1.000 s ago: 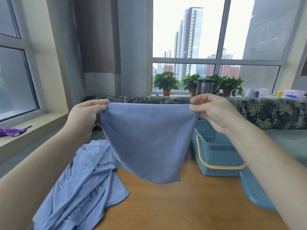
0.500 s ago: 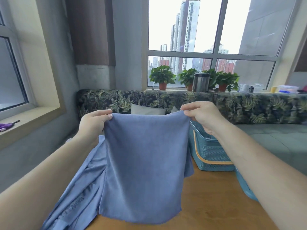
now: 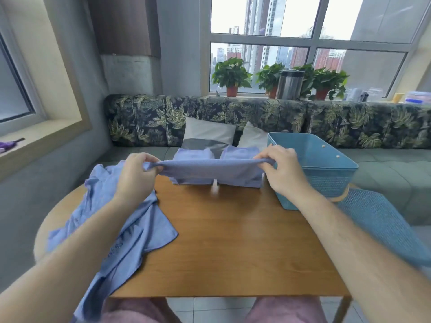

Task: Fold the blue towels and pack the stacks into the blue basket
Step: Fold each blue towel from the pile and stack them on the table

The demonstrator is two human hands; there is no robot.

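Left hand (image 3: 135,176) and right hand (image 3: 283,173) each pinch the blue towel (image 3: 212,170)

Living room, probably a high-rise flat: cushions (image 3: 208,134) leaning on leaf-print sofa (image 3: 149,117), potted plants (image 3: 231,74) sitting on sill (image 3: 253,96) behind it, wooden table (image 3: 233,243) standing before it.

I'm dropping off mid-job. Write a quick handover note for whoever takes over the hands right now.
Hands: left hand and right hand each pinch one end of a blue towel, stretched out above the table.
Things: left stack and right stack sit side by side at the table's far edge. The blue basket is to their right, with no towels visible inside. An unfolded pile lies on the table's left side.
Done: two stacks folded.
Left: fold the held towel, fold the pile, pack all stacks into the basket.
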